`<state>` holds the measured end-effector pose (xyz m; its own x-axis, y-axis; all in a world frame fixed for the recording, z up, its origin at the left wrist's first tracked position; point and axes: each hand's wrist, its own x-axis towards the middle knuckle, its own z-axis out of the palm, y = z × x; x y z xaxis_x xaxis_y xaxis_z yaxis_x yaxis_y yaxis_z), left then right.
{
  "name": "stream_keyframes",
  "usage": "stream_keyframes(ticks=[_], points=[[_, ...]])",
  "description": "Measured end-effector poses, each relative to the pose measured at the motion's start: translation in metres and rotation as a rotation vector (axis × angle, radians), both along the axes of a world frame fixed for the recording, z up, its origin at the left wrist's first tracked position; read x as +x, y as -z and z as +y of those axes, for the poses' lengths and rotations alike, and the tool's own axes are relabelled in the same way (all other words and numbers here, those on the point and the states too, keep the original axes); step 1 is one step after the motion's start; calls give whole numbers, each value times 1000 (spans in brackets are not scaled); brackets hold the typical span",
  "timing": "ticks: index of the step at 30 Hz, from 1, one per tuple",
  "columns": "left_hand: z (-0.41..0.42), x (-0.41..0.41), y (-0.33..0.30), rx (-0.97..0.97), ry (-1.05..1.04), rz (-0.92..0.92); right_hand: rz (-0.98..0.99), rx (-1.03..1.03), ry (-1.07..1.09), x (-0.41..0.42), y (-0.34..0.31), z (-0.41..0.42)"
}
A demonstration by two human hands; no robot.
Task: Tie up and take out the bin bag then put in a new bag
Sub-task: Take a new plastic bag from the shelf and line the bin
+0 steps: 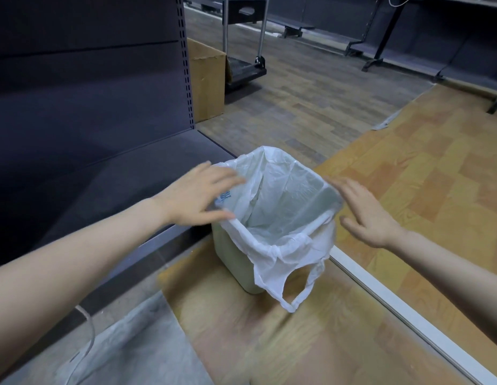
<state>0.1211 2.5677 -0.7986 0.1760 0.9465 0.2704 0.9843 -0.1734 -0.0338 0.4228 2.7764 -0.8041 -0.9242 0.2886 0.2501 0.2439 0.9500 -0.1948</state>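
A: Bin (236, 262) on the floor, landmark. Left of it, the dark shelving unit (89, 93), its base shelf touching the bin's side. Left hand (197, 195) over the bin's left rim, fingers straight and spread, resting on the folded-over bag (280, 207), holding nothing.

B: Bag status?

A: White, stretched round the rim, untied; one handle loop (297, 290) hangs down the bin's near side. Looks nearly empty. My judgement: task at its very start. Tying, lifting out and relining are all left. No new bag in view.

B: Right of the bin?

A: Right hand (367, 215) just beside the right rim, fingers wide, gripping nothing. Behind the bin, a cardboard box (210, 79) and trolley (246, 68), well apart. Nothing blocks the lift.
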Motion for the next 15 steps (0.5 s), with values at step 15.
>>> stream_keyframes(ticks=[15], points=[[44,16,23,88,-807,-1256,330,-1450,841,-56,40,-9]])
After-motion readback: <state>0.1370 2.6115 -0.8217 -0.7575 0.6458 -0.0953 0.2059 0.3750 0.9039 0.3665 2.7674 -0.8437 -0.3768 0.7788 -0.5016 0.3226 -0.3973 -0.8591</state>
